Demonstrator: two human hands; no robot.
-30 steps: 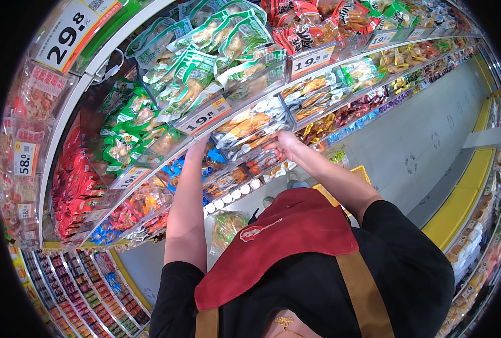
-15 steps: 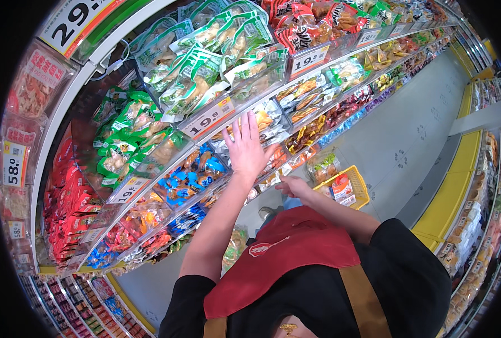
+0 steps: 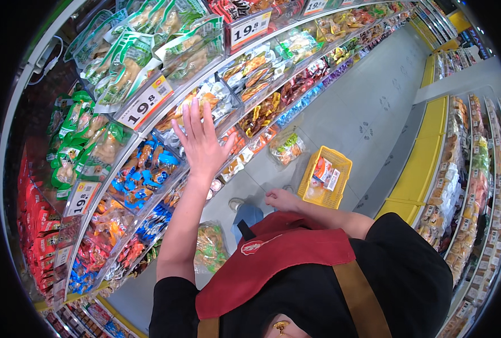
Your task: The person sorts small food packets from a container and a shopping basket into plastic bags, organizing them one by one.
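Note:
My left hand is open, palm down with its fingers spread. It lies over silver and orange snack packets in a shelf bin and hides part of them; whether it presses on them I cannot tell. Blue-wrapped snacks fill the bin to its left, and green-and-white packets are heaped on the tier above. My right hand hangs in front of my apron with fingers curled, and nothing shows in it. Just beyond it, a yellow basket holds packaged goods.
Clear bags with green and orange contents sit low by the shelf foot. Price tags line the shelf edge. A grey aisle floor runs to the far right, bordered by a yellow-based shelf of small packets.
My view has shifted, so the shelves sit further left and the basket shows whole. My left hand stays over the silver packets. The right hand has drawn lower, nearer my apron.

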